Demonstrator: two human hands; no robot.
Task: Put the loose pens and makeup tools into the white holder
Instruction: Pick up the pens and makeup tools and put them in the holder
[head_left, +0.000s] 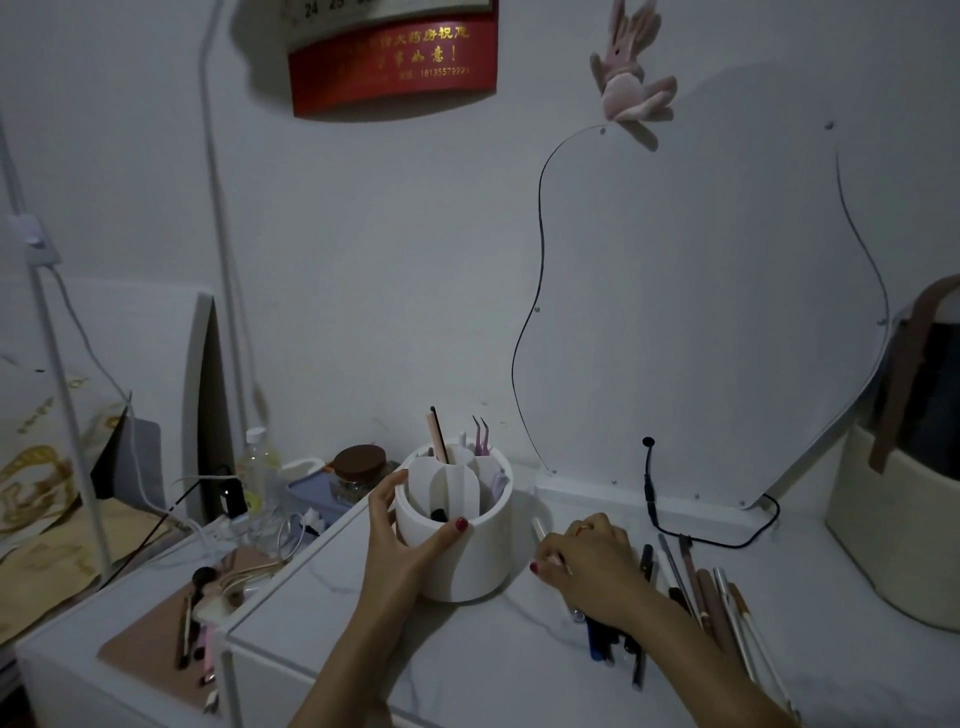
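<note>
A round white holder (467, 561) with inner dividers stands on the white tabletop (493, 665). It holds a pink stick, pink tweezers (482, 436) and a dark-tipped tool. My left hand (400, 525) wraps around the holder's left side, thumb on the front rim. My right hand (587, 561) rests on the table right of the holder, its fingers pinching a thin white pen (540, 531) that points up-left. Loose pens and makeup pencils (711, 597) lie in a fan to the right, partly under my right wrist.
A wavy-edged mirror (701, 312) leans on the wall behind, with a black cable (649, 493) at its base. A woven basket (898, 519) stands at the far right. A lower shelf at left holds a brush, a bottle (258, 467), a brown-lidded jar (358, 467) and cables.
</note>
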